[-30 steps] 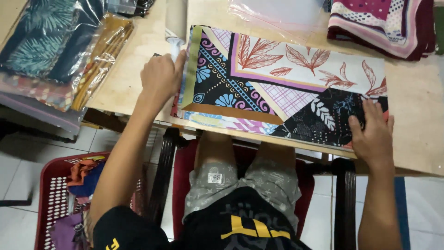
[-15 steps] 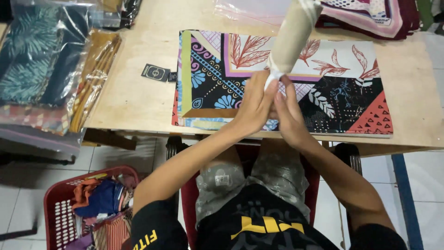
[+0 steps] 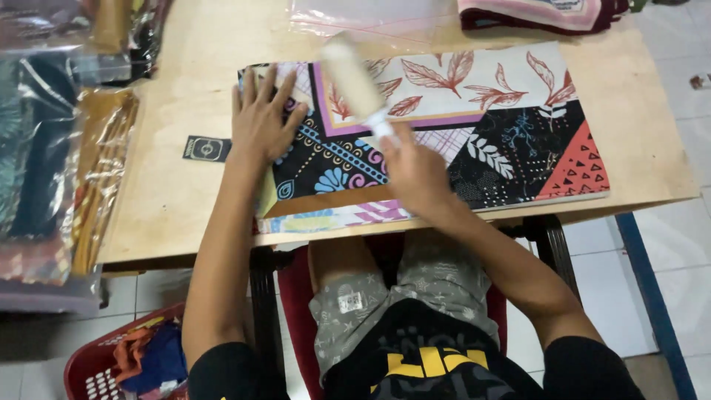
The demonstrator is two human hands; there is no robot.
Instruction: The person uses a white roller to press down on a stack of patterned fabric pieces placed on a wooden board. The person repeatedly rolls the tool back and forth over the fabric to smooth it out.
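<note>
Since half a second ago both hands have split apart: then they met together at the base of the pale roll, now only the right hand [image 3: 416, 172] grips it and the left hand [image 3: 261, 118] has gone back flat onto the cloth. Pale roll [image 3: 355, 80], blurred, tilts up and away from the right hand's fist, white narrow end clamped in the fingers, over the middle of the folded patterned cloth [image 3: 503, 141]. Cloth lies flat along the near edge of the wooden counter [image 3: 178, 200], wide rectangle: cream panel with red leaves on top, black blocks with blue and orange motifs, coral triangle at the right corner. Left hand is open, fingers spread, palm pressing the cloth's left end, arm straight out from the shoulder. Right forearm comes in from the lower right, wrist bent up.

Small black square label [image 3: 207, 149] sits on bare counter just left of the cloth. Clear plastic bag [image 3: 355, 18] lies beyond the cloth at the far edge. Folded maroon-and-pink cloth [image 3: 541, 13] at the far right. Stack of plastic-wrapped packages [image 3: 52, 163], dark teal and mustard, fills the left side. Red basket [image 3: 96, 367] with coloured fabric stands on the floor, lower left.
</note>
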